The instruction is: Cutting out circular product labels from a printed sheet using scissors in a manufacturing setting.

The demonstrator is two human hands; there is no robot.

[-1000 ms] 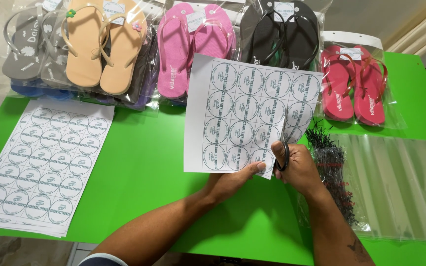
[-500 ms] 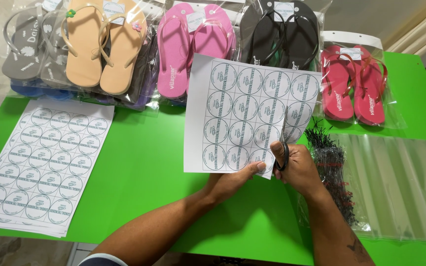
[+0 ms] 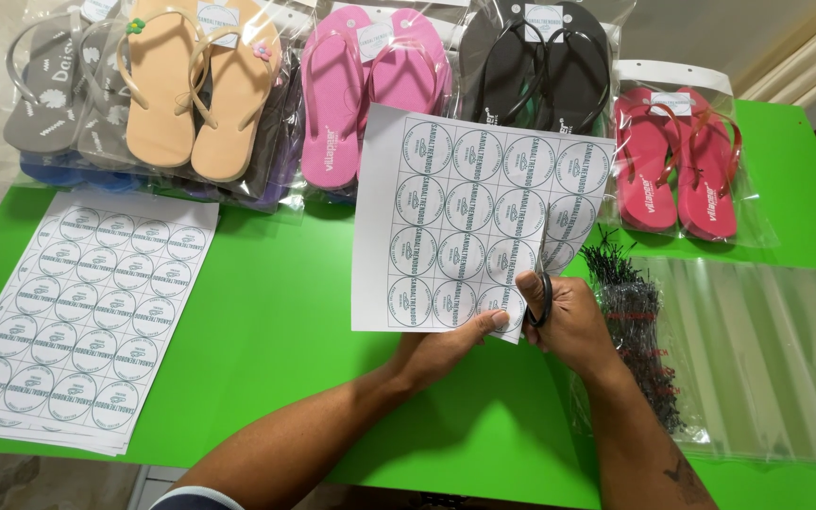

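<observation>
Right hand (image 3: 573, 316) cutting a white paper sheet of round printed labels (image 3: 474, 227) with small black-handled scissors (image 3: 542, 283); left hand (image 3: 446, 345) pinching the sheet's bottom edge.

Right-hand fingers are sitting closed through the scissor loops, blades running up a column gap near the sheet's right side; how far the blades are parted is not visible. Left thumb and fingers are clamping the lower edge, holding the sheet up above the glossy green table (image 3: 266, 321). Progress looks early: one strip is being split off at the right, the rest of the grid is uncut. A flat stack of matching label sheets (image 3: 87, 302) is lying untouched at left. At right, a bundle of thin black ties (image 3: 639, 331) on clear plastic bags (image 3: 757, 359). Behind, bagged rubber flip-flops: grey (image 3: 44, 90), tan (image 3: 191, 85), pink (image 3: 370, 85), black (image 3: 540, 66), red (image 3: 677, 170).
</observation>
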